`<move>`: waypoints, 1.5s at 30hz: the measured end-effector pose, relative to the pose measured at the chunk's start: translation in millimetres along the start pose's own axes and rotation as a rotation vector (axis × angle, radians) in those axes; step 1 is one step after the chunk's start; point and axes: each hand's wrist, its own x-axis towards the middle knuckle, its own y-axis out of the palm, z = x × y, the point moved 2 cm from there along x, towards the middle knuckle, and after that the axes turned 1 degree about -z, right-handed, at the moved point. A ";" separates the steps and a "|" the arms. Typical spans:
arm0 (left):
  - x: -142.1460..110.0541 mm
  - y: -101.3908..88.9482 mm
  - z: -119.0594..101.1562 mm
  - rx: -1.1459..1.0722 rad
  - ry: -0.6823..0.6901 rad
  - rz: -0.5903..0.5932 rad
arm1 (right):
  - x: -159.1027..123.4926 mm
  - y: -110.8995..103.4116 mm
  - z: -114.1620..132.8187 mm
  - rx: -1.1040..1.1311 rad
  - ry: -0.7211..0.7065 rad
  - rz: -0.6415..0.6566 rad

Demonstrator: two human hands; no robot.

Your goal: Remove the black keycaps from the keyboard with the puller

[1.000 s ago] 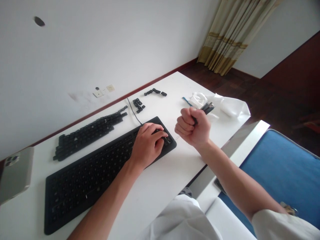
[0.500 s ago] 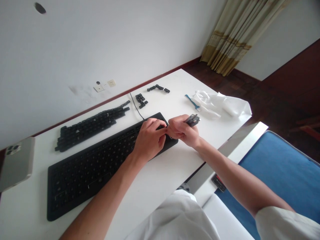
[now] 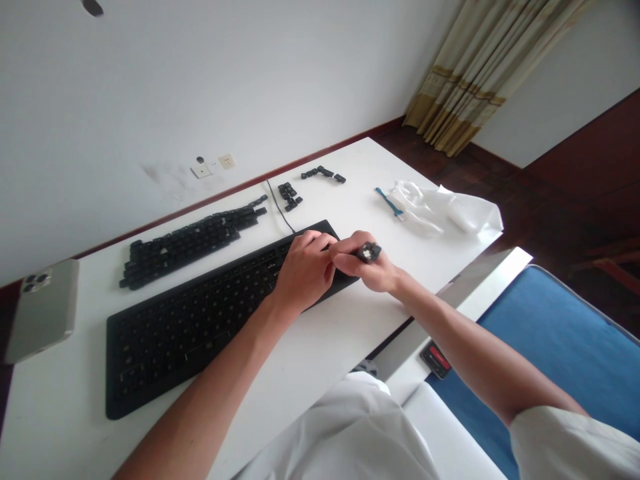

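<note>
On the white tabletop (image 3: pixel 300 360) sits a black, rectangular keyboard (image 3: pixel 210 313); I'd brace it squarely. My left grip (image 3: pixel 305 270) curves over its right end, pinching unclear; my right grip (image 3: pixel 376 273) clenches a dark, pale-ended implement (image 3: pixel 369 251). Beyond lie black plastic keycaps (image 3: pixel 190 243).

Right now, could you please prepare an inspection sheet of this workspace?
Surface: white table, along the wall.
Work things: black keyboard; loose keycaps grouped behind it.
Clutter: phone at left; blue tool and white bag at right.
Hands: left hand over the keyboard's right end; right hand beside it, gripping a dark object.
Cables: one cable behind the keyboard.
Surroundings: curtain; blue seat.
</note>
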 end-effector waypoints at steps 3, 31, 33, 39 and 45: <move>0.5 -0.5 -0.4 -0.019 -0.002 0.004 | 2.2 -0.7 6.4 -0.059 0.015 0.082; 2.6 -6.5 7.8 -0.234 -0.149 -0.132 | 25.6 -2.6 -20.6 0.266 0.237 -0.711; 2.7 -6.5 7.7 -0.231 -0.154 -0.122 | 24.6 -0.9 -22.9 0.189 0.226 -0.736; 3.0 -6.3 8.6 -0.271 -0.201 -0.152 | 23.2 4.6 -19.9 0.073 0.196 -0.722; 2.4 -4.7 9.8 -0.275 -0.200 -0.156 | 21.9 10.4 -15.2 0.049 0.183 -0.714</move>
